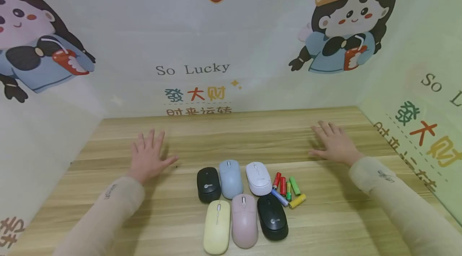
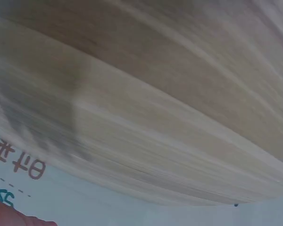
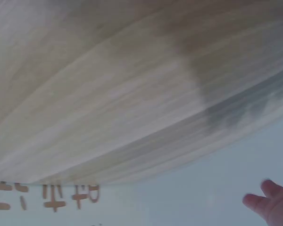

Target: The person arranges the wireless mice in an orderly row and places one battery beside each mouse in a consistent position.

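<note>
My left hand point(image 1: 147, 160) is spread with nothing in it, over the left part of the wood-grain table. On the other side my right hand point(image 1: 333, 144) is likewise spread and holds nothing. Between the hands, nearer the front, computer mice sit in two rows. The back row has a black mouse point(image 1: 208, 185), a blue mouse point(image 1: 231, 180) and a white mouse point(image 1: 258, 179). In front are a yellow mouse point(image 1: 217, 228), a pink mouse point(image 1: 244, 222) and another black mouse point(image 1: 272, 218). Several batteries lie right of the white mouse, among them a yellow battery point(image 1: 297, 201) and a blue battery point(image 1: 279, 198).
A printed cloth point(image 1: 267, 47) with cartoon figures and lettering hangs behind the table point(image 1: 238, 136) and along its sides. In the wrist views the table's surface fills most of the picture, with shadows of the hands on it.
</note>
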`<state>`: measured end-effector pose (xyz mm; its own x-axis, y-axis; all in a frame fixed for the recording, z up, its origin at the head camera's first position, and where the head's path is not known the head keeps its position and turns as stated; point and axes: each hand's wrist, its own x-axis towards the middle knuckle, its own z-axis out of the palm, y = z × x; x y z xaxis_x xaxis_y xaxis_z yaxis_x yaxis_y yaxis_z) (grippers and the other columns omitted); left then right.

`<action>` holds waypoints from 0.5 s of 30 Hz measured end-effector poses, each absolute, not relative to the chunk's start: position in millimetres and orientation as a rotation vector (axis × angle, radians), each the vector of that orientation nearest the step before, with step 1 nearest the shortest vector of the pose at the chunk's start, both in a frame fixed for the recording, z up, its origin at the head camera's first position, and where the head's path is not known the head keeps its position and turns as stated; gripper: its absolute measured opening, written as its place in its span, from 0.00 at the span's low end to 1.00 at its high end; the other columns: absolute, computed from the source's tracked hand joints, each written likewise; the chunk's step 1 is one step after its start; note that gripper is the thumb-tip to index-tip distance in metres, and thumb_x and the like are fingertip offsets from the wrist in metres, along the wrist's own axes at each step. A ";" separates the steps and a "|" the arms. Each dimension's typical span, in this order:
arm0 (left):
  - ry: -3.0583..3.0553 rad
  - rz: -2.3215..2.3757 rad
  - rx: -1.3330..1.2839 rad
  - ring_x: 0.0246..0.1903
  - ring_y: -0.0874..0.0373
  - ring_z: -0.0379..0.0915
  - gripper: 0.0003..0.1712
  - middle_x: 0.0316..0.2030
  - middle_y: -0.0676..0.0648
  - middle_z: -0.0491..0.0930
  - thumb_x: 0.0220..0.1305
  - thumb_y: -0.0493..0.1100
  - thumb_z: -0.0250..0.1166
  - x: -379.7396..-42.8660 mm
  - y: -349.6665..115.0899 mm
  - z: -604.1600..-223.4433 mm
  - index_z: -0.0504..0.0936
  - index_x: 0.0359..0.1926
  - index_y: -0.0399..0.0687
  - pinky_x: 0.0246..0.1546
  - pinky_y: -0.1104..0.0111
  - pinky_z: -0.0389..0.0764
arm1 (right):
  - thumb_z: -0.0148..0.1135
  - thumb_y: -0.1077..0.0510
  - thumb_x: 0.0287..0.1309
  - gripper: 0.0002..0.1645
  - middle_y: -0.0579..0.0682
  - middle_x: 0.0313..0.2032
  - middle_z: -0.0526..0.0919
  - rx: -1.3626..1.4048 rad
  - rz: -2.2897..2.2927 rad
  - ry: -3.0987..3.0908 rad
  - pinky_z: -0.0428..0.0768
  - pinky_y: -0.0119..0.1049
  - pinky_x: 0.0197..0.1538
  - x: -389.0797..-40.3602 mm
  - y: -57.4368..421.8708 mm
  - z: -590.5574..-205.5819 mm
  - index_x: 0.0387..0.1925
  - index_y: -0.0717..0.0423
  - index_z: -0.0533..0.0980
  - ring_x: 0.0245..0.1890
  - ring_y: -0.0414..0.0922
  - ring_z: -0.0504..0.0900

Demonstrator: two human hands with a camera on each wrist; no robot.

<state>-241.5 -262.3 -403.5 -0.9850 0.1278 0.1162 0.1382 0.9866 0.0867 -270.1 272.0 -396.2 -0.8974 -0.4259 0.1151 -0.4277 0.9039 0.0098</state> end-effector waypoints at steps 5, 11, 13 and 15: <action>-3.027 -0.216 -0.255 0.64 0.26 0.29 0.57 0.69 0.32 0.33 0.56 0.70 0.53 -238.4 -243.9 -400.4 0.36 0.71 0.45 0.58 0.35 0.37 | 0.55 0.38 0.57 0.50 0.72 0.64 0.53 0.672 0.221 -2.977 0.67 0.61 0.52 -263.7 247.1 -387.5 0.67 0.64 0.48 0.55 0.71 0.65; -3.010 -0.238 -0.429 0.65 0.29 0.37 0.55 0.69 0.33 0.40 0.54 0.70 0.55 -216.6 -199.3 -398.1 0.43 0.71 0.44 0.59 0.37 0.43 | 0.54 0.40 0.59 0.45 0.70 0.63 0.58 0.770 0.367 -3.001 0.76 0.54 0.44 -245.4 192.1 -378.6 0.67 0.62 0.52 0.47 0.64 0.75; -2.994 -0.236 -0.500 0.64 0.30 0.43 0.54 0.68 0.32 0.46 0.53 0.70 0.55 -206.2 -183.5 -396.3 0.47 0.70 0.44 0.59 0.38 0.47 | 0.54 0.40 0.59 0.43 0.68 0.62 0.61 0.836 0.389 -3.012 0.76 0.52 0.44 -237.5 173.3 -376.9 0.66 0.61 0.54 0.45 0.61 0.77; -2.978 -0.243 -0.575 0.64 0.32 0.46 0.52 0.66 0.32 0.51 0.53 0.69 0.57 -195.2 -168.2 -394.4 0.52 0.69 0.44 0.59 0.39 0.49 | 0.54 0.40 0.59 0.42 0.66 0.61 0.64 0.921 0.370 -3.010 0.75 0.53 0.47 -230.3 156.9 -378.1 0.65 0.61 0.57 0.45 0.59 0.78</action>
<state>-195.2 -168.2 -394.4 -0.9239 0.3612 0.1265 0.3769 0.9160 0.1372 -230.3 156.9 -378.1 -0.8307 -0.5552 0.0413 -0.5487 0.8038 -0.2300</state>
